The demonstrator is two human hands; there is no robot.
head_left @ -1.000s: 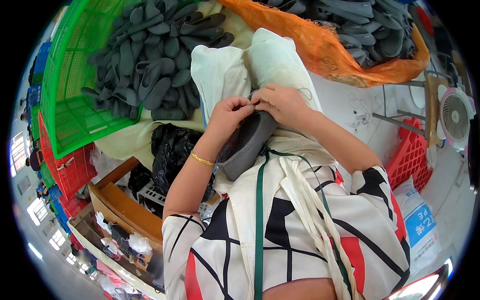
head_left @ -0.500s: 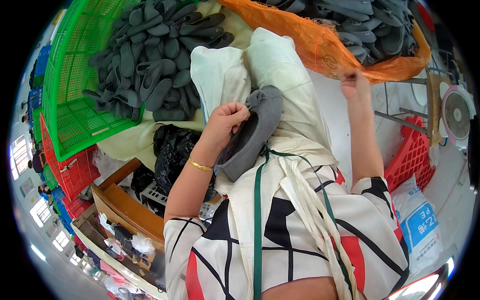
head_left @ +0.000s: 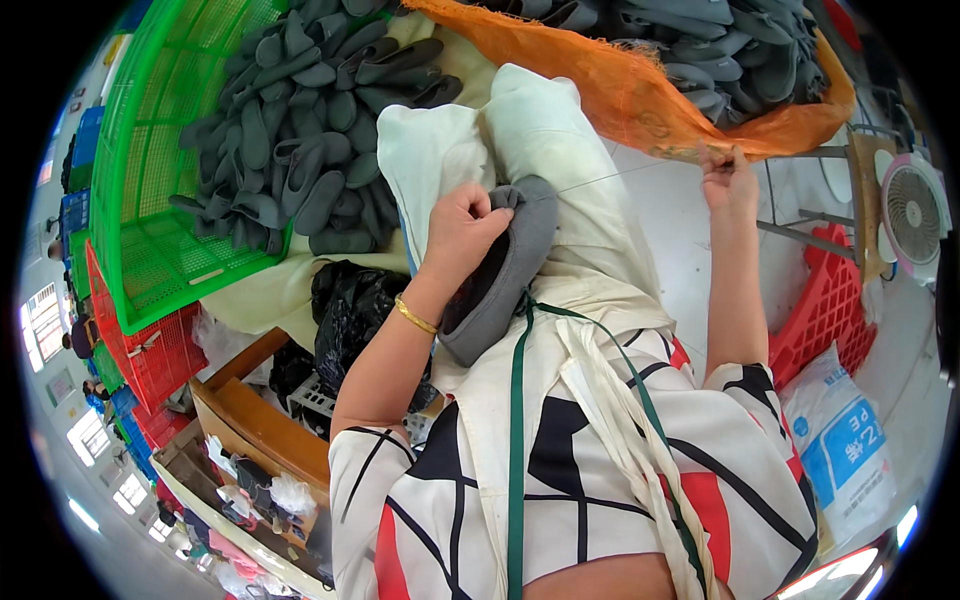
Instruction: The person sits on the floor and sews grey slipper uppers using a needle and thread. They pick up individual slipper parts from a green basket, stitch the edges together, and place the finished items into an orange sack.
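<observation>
Here, a stitch is being drawn through a grey felt shoe on the worker's lap.

The left hand (head_left: 465, 222) is closed around the grey shoe (head_left: 500, 270), gripping its upper end against the cream apron (head_left: 590, 230). From the shoe a thin thread (head_left: 610, 178) runs out taut to the right hand (head_left: 728, 175), raised well to the right of the shoe with fingers pinched on the thread's end; whether a needle is there I cannot tell. Up and left of the shoe a green crate (head_left: 150, 190) holds a heap of similar grey shoes (head_left: 300, 130); above and right of it an orange mesh sack (head_left: 640, 90) holds many more. Judging by that, this shoe is mid-stitch, one piece among a large batch, and how many of the rest are sewn cannot be told.
</observation>
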